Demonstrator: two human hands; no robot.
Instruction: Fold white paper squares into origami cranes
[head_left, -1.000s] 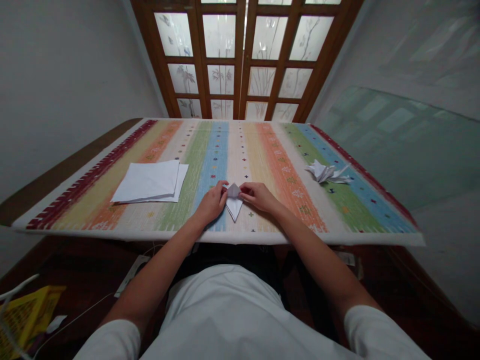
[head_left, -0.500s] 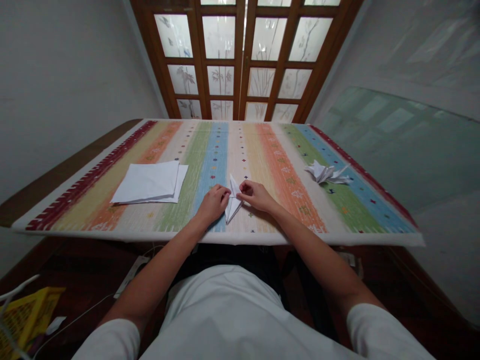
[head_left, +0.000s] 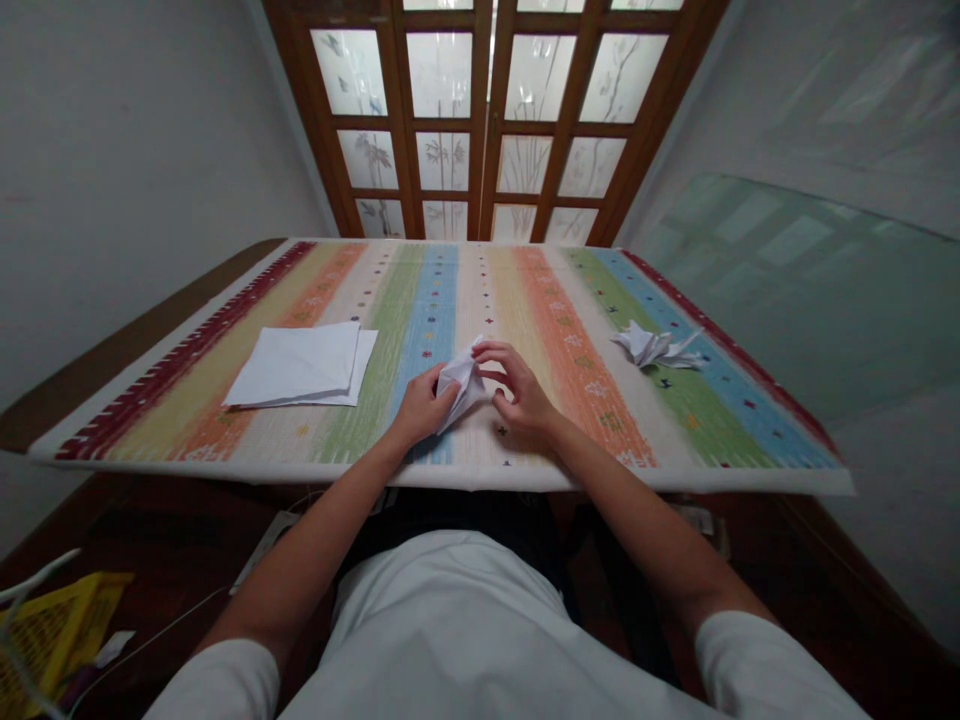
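A small folded white paper [head_left: 461, 382] is held just above the striped cloth near the table's front edge. My left hand [head_left: 421, 405] pinches its lower left side. My right hand [head_left: 516, 389] curls over its top and right side, fingers bent on the paper. The piece is lifted and tilted, partly opened up between both hands.
A stack of white paper sheets [head_left: 300, 364] lies to the left on the striped tablecloth [head_left: 570, 330]. Finished folded paper figures [head_left: 655, 345] sit at the right. Wooden doors with frosted panes [head_left: 480, 110] stand behind the table. A yellow object [head_left: 45, 630] lies on the floor at lower left.
The paper went from lying flat as a pointed shape to being lifted and turned. My right hand moved up over its top and my left hand shifted under it.
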